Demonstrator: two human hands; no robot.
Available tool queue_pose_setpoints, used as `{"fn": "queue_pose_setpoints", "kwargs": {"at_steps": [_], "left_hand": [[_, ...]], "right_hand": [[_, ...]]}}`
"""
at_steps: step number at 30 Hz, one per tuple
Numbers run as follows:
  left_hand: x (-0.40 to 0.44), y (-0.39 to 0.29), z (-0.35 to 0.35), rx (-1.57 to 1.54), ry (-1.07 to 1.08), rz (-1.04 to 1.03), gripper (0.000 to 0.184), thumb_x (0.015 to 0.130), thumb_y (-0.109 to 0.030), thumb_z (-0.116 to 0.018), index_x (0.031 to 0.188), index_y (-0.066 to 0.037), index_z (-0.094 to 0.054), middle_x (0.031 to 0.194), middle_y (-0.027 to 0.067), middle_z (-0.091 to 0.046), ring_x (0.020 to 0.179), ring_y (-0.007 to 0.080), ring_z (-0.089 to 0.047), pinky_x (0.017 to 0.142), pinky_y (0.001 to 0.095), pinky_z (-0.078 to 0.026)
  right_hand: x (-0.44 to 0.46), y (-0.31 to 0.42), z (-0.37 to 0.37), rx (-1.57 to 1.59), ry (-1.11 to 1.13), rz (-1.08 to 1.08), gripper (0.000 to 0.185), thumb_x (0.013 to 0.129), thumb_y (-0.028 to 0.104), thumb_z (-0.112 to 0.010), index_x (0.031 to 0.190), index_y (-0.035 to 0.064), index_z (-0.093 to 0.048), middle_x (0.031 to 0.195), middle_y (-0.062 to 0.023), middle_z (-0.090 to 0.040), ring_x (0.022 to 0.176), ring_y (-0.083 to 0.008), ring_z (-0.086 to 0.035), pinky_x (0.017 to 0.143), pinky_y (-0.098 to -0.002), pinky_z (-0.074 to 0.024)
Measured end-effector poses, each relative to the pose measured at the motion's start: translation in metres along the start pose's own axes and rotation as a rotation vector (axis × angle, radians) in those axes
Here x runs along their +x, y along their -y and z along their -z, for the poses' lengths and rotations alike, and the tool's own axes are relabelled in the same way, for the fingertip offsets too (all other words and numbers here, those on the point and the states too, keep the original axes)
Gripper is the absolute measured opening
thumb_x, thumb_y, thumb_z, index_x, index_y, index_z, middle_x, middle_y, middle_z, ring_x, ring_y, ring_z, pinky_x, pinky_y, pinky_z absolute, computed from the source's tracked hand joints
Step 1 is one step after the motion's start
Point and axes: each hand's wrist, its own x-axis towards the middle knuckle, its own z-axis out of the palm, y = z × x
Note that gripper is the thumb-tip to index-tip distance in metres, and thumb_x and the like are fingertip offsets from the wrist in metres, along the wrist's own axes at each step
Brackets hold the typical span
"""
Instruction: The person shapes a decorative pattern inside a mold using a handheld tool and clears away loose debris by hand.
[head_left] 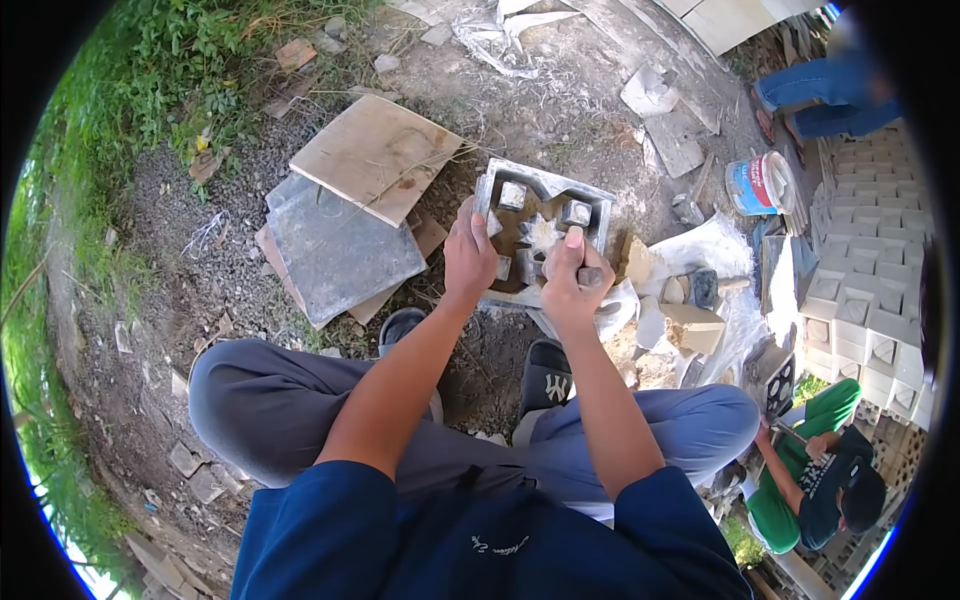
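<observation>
A square metal mould [603, 222] with block-like inserts and a star-shaped piece [540, 233] in its middle lies in front of me, tilted slightly. My left hand [470, 253] grips its left wall, fingers wrapped over the edge. Over the lower right part of the mould, my right hand [577, 280] is closed round a short rounded tool [590, 277], thumb on top. The tool's lower end is hidden by the hand and the mould.
Flat boards [375, 155] are stacked at the left. Right of the mould lie broken pieces [692, 328] and a white sack [715, 245]. A bucket [757, 185] stands farther right, near stacked blocks [865, 270]. A co-worker [820, 470] sits at the lower right; another person's legs [830, 97] show upper right.
</observation>
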Motion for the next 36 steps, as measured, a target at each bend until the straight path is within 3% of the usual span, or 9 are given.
{"fn": "queue_pose_setpoints", "kwargs": {"at_steps": [2, 9, 12, 14, 20, 24, 26, 29, 36], "left_hand": [[0.0, -0.004, -0.005, -0.022, -0.04, -0.085, 0.049, 0.11, -0.032, -0.029, 0.137, 0.004, -0.05, 0.126, 0.0307, -0.062, 0.115, 0.0496, -0.059, 0.097, 0.0493, -0.047], [0.001, 0.004, -0.006, -0.053, -0.001, 0.023, 0.045, 0.109, -0.028, -0.032, 0.137, 0.002, -0.05, 0.125, 0.0309, -0.061, 0.115, 0.0494, -0.058, 0.098, 0.0514, -0.046], [0.001, 0.005, -0.006, 0.002, -0.036, -0.008, 0.051, 0.11, -0.035, -0.029, 0.137, 0.003, -0.05, 0.121, 0.0311, -0.064, 0.113, 0.0483, -0.061, 0.095, 0.05, -0.048], [-0.005, 0.007, -0.004, 0.014, -0.07, -0.057, 0.051, 0.111, -0.036, -0.028, 0.137, 0.003, -0.05, 0.118, 0.0311, -0.064, 0.11, 0.0486, -0.062, 0.094, 0.0499, -0.048], [0.0, 0.001, -0.003, -0.014, -0.025, -0.022, 0.049, 0.11, -0.032, -0.028, 0.136, 0.003, -0.051, 0.116, 0.0316, -0.064, 0.107, 0.0488, -0.062, 0.091, 0.0508, -0.048], [0.0, -0.007, -0.002, -0.021, -0.007, 0.023, 0.049, 0.11, -0.033, -0.029, 0.135, 0.003, -0.051, 0.117, 0.031, -0.064, 0.109, 0.0493, -0.061, 0.092, 0.0493, -0.048], [0.006, -0.006, -0.001, -0.03, 0.001, 0.023, 0.05, 0.11, -0.034, -0.029, 0.135, 0.003, -0.051, 0.118, 0.0313, -0.064, 0.111, 0.0496, -0.061, 0.093, 0.0493, -0.048], [0.001, -0.006, 0.001, -0.002, -0.001, -0.029, 0.052, 0.11, -0.035, -0.028, 0.137, 0.003, -0.05, 0.119, 0.0313, -0.064, 0.111, 0.0499, -0.06, 0.094, 0.0506, -0.047], [0.0, 0.002, -0.005, 0.014, -0.034, -0.055, 0.047, 0.109, -0.032, -0.031, 0.138, 0.0, -0.048, 0.113, 0.0316, -0.064, 0.103, 0.0506, -0.061, 0.087, 0.0543, -0.048]], "right_hand": [[0.018, 0.007, 0.003, -0.105, 0.162, -0.072, 0.046, 0.106, 0.025, -0.056, 0.067, 0.0029, -0.046, 0.059, 0.0059, -0.037, 0.057, -0.0037, -0.031, 0.049, -0.0269, -0.0256], [0.019, 0.016, -0.004, -0.055, 0.028, -0.053, 0.046, 0.106, 0.026, -0.055, 0.068, 0.0026, -0.047, 0.059, 0.007, -0.037, 0.058, -0.0027, -0.031, 0.049, -0.0274, -0.026], [0.019, 0.012, -0.002, 0.022, 0.037, -0.104, 0.043, 0.107, 0.025, -0.053, 0.07, 0.0035, -0.048, 0.061, 0.0079, -0.04, 0.058, -0.0019, -0.032, 0.048, -0.026, -0.0257], [0.0, -0.015, 0.0, 0.068, -0.105, -0.064, 0.045, 0.108, 0.025, -0.051, 0.068, 0.005, -0.047, 0.059, 0.0078, -0.04, 0.056, -0.0019, -0.032, 0.048, -0.0256, -0.0251], [0.005, 0.03, -0.007, 0.123, -0.077, -0.144, 0.048, 0.108, 0.028, -0.052, 0.066, 0.0071, -0.042, 0.059, 0.0072, -0.04, 0.054, -0.0012, -0.034, 0.047, -0.0238, -0.026], [0.013, 0.018, -0.001, -0.033, -0.053, -0.036, 0.05, 0.108, 0.03, -0.052, 0.064, 0.0067, -0.042, 0.057, 0.0066, -0.039, 0.052, -0.002, -0.033, 0.046, -0.0248, -0.0254], [0.012, 0.049, -0.005, 0.155, -0.129, -0.139, 0.05, 0.108, 0.029, -0.051, 0.065, 0.0072, -0.041, 0.057, 0.0065, -0.037, 0.052, -0.0028, -0.031, 0.046, -0.0258, -0.0246], [0.002, 0.009, -0.004, 0.103, -0.208, -0.103, 0.05, 0.108, 0.03, -0.052, 0.064, 0.0092, -0.039, 0.056, 0.0056, -0.036, 0.049, -0.0044, -0.031, 0.045, -0.0267, -0.0249], [-0.002, 0.023, -0.006, 0.208, -0.333, -0.099, 0.05, 0.108, 0.03, -0.05, 0.064, 0.0095, -0.038, 0.054, 0.0039, -0.037, 0.047, -0.0067, -0.032, 0.046, -0.027, -0.0259]]}}
